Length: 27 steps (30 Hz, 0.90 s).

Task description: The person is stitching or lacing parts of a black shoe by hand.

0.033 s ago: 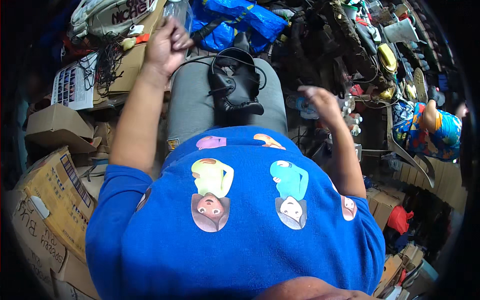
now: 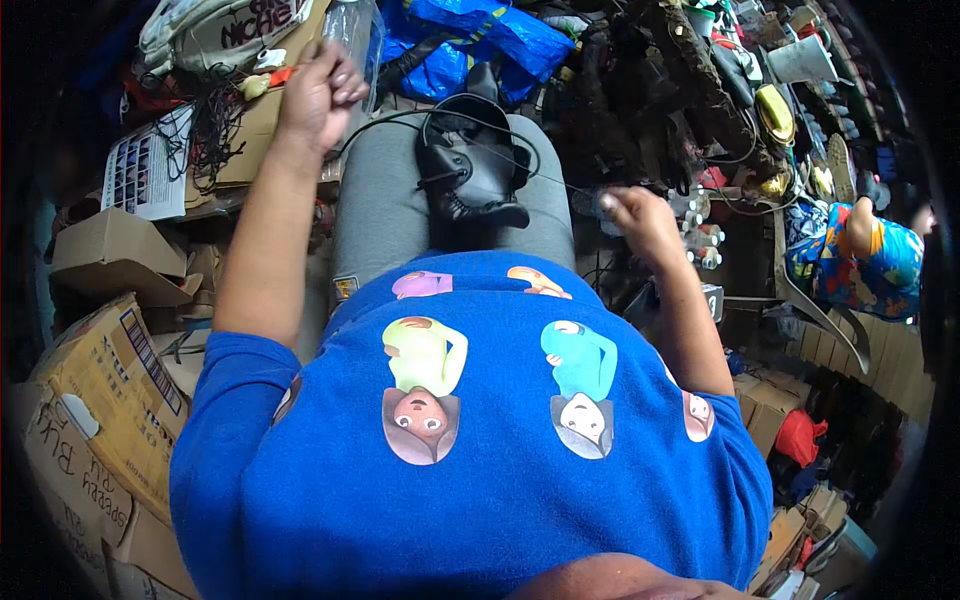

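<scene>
A black boot lies on my lap, across grey trousers. A thin black thread loops around the boot's top. My left hand is raised at the upper left, its fingers closed on one end of the thread and holding it taut. My right hand sits to the right of the boot, slightly blurred, its fingertips pinched where the thread's other end reaches it. Whether it also holds a needle I cannot tell.
Cardboard boxes are stacked on my left. A blue bag and a heap of dark shoes lie ahead. A printed card rests on a box. Another person in a colourful shirt is at the right.
</scene>
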### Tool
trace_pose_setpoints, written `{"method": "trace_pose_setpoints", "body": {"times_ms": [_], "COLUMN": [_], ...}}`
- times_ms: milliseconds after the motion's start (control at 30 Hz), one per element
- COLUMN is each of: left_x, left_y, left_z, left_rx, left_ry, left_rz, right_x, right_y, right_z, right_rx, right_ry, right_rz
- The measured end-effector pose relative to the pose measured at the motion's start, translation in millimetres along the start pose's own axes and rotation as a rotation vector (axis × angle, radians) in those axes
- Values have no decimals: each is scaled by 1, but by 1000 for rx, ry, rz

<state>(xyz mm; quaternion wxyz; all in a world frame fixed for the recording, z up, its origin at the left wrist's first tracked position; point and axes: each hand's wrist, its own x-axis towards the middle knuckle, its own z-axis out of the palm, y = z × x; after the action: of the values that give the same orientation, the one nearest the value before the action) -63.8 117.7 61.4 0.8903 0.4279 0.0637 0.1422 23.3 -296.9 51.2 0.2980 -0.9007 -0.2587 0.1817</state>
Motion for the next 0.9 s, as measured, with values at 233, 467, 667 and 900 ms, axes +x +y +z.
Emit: {"method": "trace_pose_setpoints", "body": {"times_ms": [233,467,667,900], "left_x": [-13,-15,10,24], "left_y": [6,89,63,-4], "left_z": [-72,81,221,174], "left_rx": [159,617,807,704], "left_ry": [278,-389,-854,-796], "left_rz": [99,512,1332,94], "right_x": [-35,-8,21,21], "right_y": [52,-10,-154,-134], "right_z": [27,-46,-80,-91], "right_rx": [-733,481,586,1058], "right_ry": [-53,-118,-73,-216], "right_rz": [-72,169,-363,-246]}}
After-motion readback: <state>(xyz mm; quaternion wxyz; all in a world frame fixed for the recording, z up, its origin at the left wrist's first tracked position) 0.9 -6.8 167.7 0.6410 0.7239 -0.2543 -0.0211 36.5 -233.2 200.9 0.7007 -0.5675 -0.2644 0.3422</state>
